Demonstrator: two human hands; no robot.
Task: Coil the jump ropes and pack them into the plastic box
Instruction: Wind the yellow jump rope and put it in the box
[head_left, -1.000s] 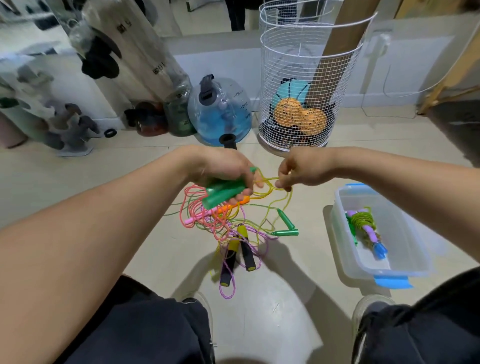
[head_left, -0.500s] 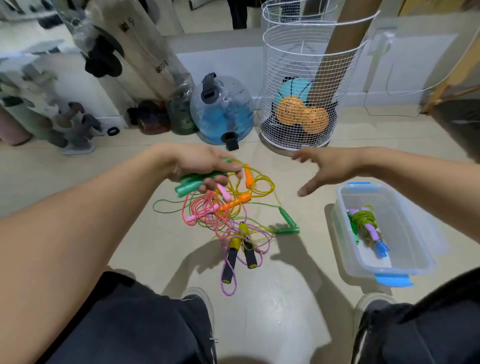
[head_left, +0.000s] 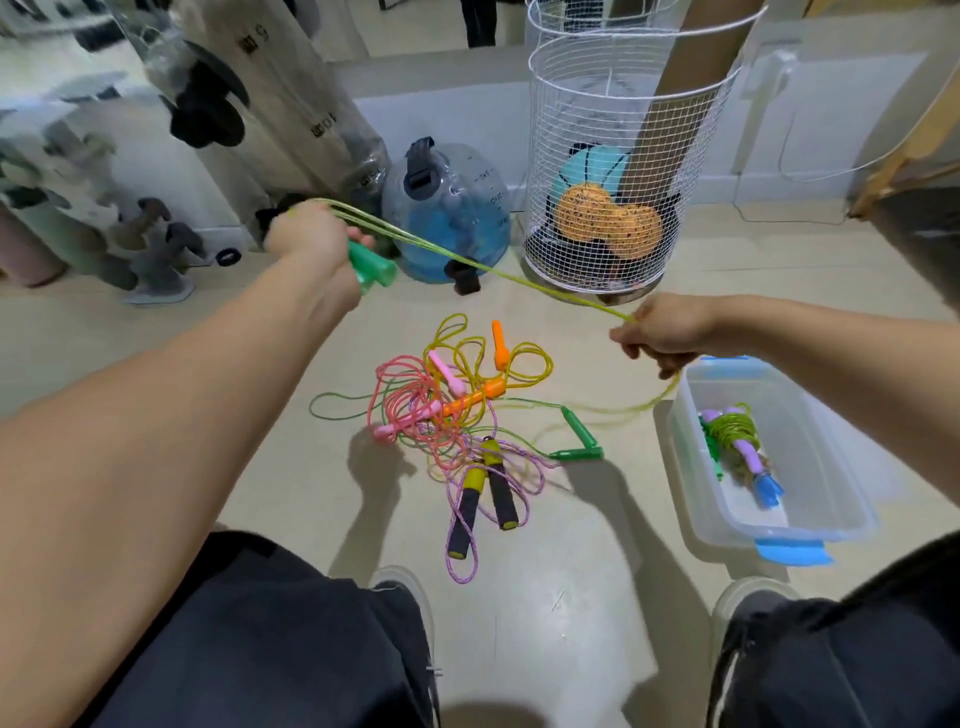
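Spreading across the whole scene is a pale floor (head_left: 545, 597), and the person's dark-trousered knees and light shoes fill its near edge. At the far side stands a tall white wire basket (head_left: 623, 171) with an orange peanut-shaped ball and a teal ball inside; left of it sits a round blue water jug (head_left: 452, 218), and further left clear bags lean on the wall.

On the right, near the right knee, the clear plastic box (head_left: 826, 467) lies open, blue latches at both ends, with a coiled rope bundle (head_left: 737, 441) of green cord and purple handles already inside it.

In the middle of the floor lies a tangled pile of jump ropes (head_left: 447, 410): pink, orange, yellow and green cords crossed over one another, with a pair of black-and-yellow foam handles at the near end and two green handles at the right side.

The left hand (head_left: 311, 244), raised at the far left, is clamped around two green handles (head_left: 371, 265). The yellow-green cord (head_left: 493, 267) loops over that hand and stretches taut, low to the right, into the right hand (head_left: 670, 330), whose curled fingers pinch it just beyond the box; the slack trails from there down towards the pile.
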